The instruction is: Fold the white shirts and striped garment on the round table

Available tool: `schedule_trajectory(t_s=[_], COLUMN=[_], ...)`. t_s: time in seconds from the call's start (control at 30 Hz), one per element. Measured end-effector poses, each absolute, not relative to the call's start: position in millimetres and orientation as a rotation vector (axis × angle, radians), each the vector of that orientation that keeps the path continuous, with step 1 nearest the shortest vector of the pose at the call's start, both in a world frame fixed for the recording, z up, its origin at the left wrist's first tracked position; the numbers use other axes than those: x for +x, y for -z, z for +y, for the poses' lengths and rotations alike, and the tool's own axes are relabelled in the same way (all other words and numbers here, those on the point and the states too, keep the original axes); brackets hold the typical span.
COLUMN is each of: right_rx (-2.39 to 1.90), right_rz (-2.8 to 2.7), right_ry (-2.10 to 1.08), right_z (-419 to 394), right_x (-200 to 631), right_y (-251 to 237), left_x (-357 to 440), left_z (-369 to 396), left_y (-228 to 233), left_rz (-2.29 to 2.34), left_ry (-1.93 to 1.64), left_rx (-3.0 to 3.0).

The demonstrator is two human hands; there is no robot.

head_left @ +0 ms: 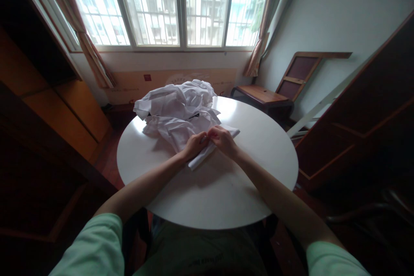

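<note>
Item: my left hand (194,144) and right hand (222,139), each grip pinched shut on the folded edge of the white garment (177,114) heaped at the round white surface's (226,189) far side; I judge keeping that edge taut gives cleaner folds.

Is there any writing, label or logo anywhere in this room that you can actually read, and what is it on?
Nothing can be read.
Cardboard panel under the window: a small red mark and faint print, too blurred to read.
Person's dark shirt front: a line of lettering, too dark and small to read.
White garment held by the left hand and right hand: no text visible.
</note>
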State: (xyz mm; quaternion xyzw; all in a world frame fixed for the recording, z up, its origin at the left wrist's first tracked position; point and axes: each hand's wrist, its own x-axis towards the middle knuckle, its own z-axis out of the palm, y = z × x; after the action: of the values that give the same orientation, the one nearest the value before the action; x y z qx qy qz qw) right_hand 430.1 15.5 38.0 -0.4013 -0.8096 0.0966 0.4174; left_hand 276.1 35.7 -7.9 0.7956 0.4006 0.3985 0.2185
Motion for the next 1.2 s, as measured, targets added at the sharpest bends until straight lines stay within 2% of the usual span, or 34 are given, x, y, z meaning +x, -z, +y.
schedule_trajectory(t_s=[0.3,0.7,1.2], right_rx=[-1.049,-1.050,-0.987], right_rz=[-2.040,-2.046,-2.183], right_ry=[-0.262,-0.116,-0.288], right_z=[16,11,19], right_x=[429,428,437], right_y=[-41,-38,-44], left_x=[276,276,276], left_z=[36,34,32], left_y=[7,3,2], left_rz=[1.098,1.134,1.040], left_ry=[-1.091,-1.079,-1.004], left_rx=[2.229,2.220,2.255])
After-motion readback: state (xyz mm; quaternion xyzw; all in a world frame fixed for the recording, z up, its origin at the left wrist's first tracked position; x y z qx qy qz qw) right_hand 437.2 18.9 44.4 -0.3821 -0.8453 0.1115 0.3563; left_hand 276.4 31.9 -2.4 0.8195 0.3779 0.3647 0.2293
